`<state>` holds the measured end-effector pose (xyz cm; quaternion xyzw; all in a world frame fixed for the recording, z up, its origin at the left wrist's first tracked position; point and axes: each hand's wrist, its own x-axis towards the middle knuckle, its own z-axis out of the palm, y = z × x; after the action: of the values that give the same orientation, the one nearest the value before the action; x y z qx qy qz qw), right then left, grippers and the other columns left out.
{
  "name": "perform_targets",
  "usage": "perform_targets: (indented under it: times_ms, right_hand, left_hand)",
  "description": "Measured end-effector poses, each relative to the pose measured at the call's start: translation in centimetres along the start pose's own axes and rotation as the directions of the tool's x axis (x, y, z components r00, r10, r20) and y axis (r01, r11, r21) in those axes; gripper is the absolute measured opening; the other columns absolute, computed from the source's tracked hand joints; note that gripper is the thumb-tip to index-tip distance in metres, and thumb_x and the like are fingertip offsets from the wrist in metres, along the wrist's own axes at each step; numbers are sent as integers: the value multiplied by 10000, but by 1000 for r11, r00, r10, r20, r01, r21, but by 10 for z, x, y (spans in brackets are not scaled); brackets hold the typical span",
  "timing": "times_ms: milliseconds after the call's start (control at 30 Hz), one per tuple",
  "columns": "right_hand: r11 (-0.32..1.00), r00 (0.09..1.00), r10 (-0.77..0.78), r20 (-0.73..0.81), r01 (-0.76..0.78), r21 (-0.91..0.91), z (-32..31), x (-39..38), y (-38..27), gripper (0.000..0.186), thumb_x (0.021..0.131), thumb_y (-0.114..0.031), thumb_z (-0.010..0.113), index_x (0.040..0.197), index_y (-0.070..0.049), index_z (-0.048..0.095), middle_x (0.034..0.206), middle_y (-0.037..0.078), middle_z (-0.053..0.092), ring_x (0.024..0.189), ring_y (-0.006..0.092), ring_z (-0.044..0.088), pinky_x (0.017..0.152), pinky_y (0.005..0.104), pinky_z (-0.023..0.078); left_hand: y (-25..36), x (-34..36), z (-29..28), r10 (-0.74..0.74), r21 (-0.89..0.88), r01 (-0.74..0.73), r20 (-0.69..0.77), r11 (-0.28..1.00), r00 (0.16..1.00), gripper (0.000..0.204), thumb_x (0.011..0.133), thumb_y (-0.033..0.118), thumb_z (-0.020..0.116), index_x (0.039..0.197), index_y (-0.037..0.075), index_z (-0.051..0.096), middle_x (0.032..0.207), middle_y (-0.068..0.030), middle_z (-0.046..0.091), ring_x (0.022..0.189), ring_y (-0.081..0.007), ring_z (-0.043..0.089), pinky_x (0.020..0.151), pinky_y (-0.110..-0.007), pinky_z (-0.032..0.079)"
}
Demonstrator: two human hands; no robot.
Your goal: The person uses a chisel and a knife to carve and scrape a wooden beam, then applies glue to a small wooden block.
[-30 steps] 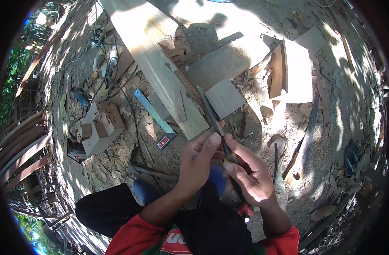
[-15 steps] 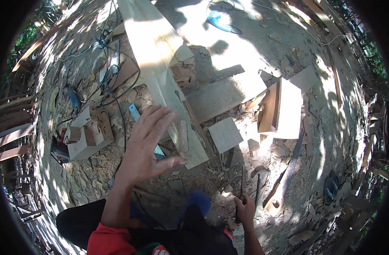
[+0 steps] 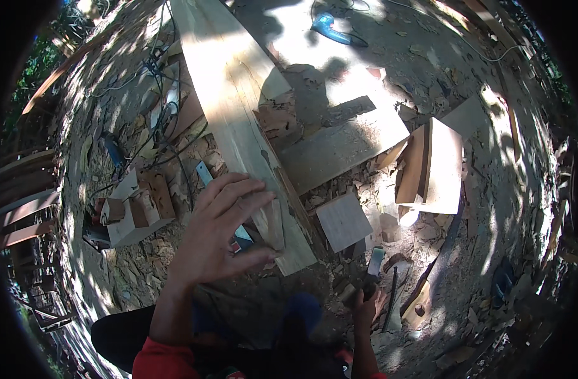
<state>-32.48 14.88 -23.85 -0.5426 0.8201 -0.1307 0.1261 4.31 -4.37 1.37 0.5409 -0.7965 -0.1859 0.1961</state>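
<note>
My left hand point(image 3: 216, 230) arches over the near end of a long pale plank point(image 3: 238, 101), its fingers and thumb apart. A small wood block point(image 3: 275, 224) lies on the plank between fingertips and thumb; whether they touch it is unclear. A blue-and-silver flat tool point(image 3: 241, 237) shows partly behind this hand. At lower right, my right hand point(image 3: 366, 303) is closed around the dark handle of a chisel point(image 3: 376, 260), its broad shiny blade pointing away from me. A square wood piece point(image 3: 344, 221) lies on the ground between the plank and the chisel.
To the right stand an angled wood assembly point(image 3: 431, 164) and a wide board point(image 3: 346, 148). A handsaw point(image 3: 421, 290) lies near my right hand. At left are a cut wood block point(image 3: 140, 205) and tangled black cables point(image 3: 159, 95). A blue power tool point(image 3: 333, 30) lies far off among shavings.
My right hand has turned and raised the chisel, so its broad blade face now shows. My left fingers have come down closer around the small block. The view has shifted slightly.
</note>
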Motion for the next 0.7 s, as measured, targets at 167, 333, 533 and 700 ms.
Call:
perform_targets:
  times_ms: [167, 333, 533, 700]
  right_hand:
    - [803, 966, -188, 179, 46, 594, -123, 50, -133, 481, 874, -139, 655, 1326, -22, 536, 756, 118, 605, 652, 190, 588, 648, 308, 479]
    - [739, 649, -644, 406, 389, 550, -193, 81, -249, 642, 887, -211, 658, 1441, 0, 412, 640, 141, 647, 564, 310, 666, 558, 400, 523]
    - [779, 717, -574, 396, 328, 535, -187, 71, -269, 723, 909, -309, 648, 1431, 93, 351, 600, 235, 617, 592, 434, 655, 581, 498, 518]
    - [862, 824, -471, 315, 354, 364, -185, 53, -266, 618, 912, -350, 667, 1328, 69, 483, 583, 182, 613, 537, 321, 634, 546, 414, 494]
  left_hand:
    - [4, 2, 2, 4, -56, -7, -45, 998, 999, 736, 670, 378, 849, 1291, 79, 591, 1335, -106, 556, 1275, -339, 465, 1085, -471, 385]
    - [-7, -9, 13, -37, -148, 23, -91, 989, 995, 759, 616, 337, 868, 1276, 69, 604, 1351, -115, 545, 1298, -329, 452, 1103, -463, 339]
    - [-3, -10, 15, 8, -193, -31, -120, 981, 993, 737, 660, 350, 857, 1288, 67, 594, 1376, -135, 534, 1310, -333, 445, 1109, -458, 336]
    - [-4, -12, 16, -3, -185, -22, -133, 982, 991, 734, 666, 353, 856, 1288, 65, 594, 1374, -141, 536, 1316, -334, 442, 1114, -459, 336]
